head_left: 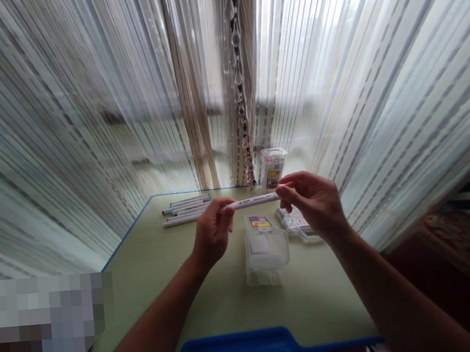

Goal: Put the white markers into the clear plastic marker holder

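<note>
A white marker pen [255, 200] is held level above the table between both hands. My left hand [215, 226] is closed round its left end, and my right hand [312, 199] pinches the right end with thumb and fingers. Behind and left of my left hand lie several white markers [186, 206] side by side, some with dark or green ends. Below the held pen stands a clear plastic case [266, 246] with a yellow and red label. Partly hidden by my right hand, another clear case [298, 226] lies on the table.
The pale green table [216, 302] has a blue edge and a blue front ledge [236, 347]. At the back stands a clear upright container [274, 167] with a label. String curtains [130, 86] hang around the table, with a beaded strand [238, 78] in the middle.
</note>
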The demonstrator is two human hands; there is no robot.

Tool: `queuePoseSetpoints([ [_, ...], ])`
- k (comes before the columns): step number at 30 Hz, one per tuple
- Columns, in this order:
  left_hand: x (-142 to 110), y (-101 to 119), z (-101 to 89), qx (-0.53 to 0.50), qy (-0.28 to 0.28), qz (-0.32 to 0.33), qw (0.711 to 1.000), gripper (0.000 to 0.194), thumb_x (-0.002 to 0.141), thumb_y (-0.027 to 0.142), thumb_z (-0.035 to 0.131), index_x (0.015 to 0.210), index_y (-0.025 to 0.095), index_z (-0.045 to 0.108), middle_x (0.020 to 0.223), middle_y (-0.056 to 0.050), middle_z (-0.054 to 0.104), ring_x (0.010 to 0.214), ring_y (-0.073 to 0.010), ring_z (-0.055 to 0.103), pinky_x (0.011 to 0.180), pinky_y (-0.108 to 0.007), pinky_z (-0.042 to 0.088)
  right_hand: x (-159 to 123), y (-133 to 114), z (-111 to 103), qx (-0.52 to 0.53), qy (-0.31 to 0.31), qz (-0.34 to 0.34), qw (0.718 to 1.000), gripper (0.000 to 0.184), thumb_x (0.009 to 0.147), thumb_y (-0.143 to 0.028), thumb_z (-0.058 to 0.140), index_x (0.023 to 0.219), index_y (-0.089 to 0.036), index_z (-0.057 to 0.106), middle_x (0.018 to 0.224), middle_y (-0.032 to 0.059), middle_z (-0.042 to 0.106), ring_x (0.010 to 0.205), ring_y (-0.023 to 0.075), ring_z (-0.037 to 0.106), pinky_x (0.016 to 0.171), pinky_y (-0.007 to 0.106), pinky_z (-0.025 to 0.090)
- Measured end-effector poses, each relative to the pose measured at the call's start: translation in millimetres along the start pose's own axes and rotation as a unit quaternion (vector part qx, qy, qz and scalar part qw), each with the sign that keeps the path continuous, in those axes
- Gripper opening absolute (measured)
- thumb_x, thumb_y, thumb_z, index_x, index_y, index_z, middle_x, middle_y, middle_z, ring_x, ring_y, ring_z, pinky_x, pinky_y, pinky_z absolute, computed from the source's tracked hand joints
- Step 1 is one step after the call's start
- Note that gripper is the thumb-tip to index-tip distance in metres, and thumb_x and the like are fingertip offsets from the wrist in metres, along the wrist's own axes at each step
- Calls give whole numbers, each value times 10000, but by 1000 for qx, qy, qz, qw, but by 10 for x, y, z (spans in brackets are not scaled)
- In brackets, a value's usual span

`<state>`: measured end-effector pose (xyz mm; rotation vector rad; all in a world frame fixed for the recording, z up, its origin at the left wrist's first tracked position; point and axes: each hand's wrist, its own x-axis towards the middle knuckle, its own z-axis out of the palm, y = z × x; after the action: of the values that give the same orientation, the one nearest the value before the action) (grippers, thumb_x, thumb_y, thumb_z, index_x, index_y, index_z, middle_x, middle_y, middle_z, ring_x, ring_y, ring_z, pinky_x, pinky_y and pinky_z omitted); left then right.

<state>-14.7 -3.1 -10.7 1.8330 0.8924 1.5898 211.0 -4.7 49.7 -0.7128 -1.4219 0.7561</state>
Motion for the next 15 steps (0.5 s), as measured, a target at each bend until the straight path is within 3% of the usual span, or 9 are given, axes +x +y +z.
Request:
queuePoseSetpoints([
  [5,8,-39,7,-50,6,21,999,298,1026,460,517,1106,190,616,633,45,517,533,-113,522,539,-239,442,-169,-229,-138,-117,-77,-97,985,278,786,-257,863,1045,-215,769,832,38,797,695,169,754,636,281,644],
  [9,-7,-1,16,-45,-3,68,997,298,1036,449,495,1114,192,624,687,24,530,562,-117,527,557,-253,449,-350,-453,-242,-292,-99,-211,928,212,844,-152,793,1028,-257,778,909,38,811,744,177,769,658,278,644],
  [12,-28,72,21,-11,-3,131,991,291,1048,429,469,1131,204,634,804,-8,571,609,-115,543,605,-268,459,-480,-613,-249,-341,-108,-278,891,342,842,-106,777,1124,-299,759,968,30,817,799,200,786,706,307,661],
  [15,-42,135,19,-8,-4,130,991,382,1047,498,418,1222,209,599,879,-32,600,659,-136,567,643,-290,474,-642,-747,-273,-357,-84,-300,881,479,800,-73,798,1199,-333,745,966,16,816,778,206,783,744,326,666],
])
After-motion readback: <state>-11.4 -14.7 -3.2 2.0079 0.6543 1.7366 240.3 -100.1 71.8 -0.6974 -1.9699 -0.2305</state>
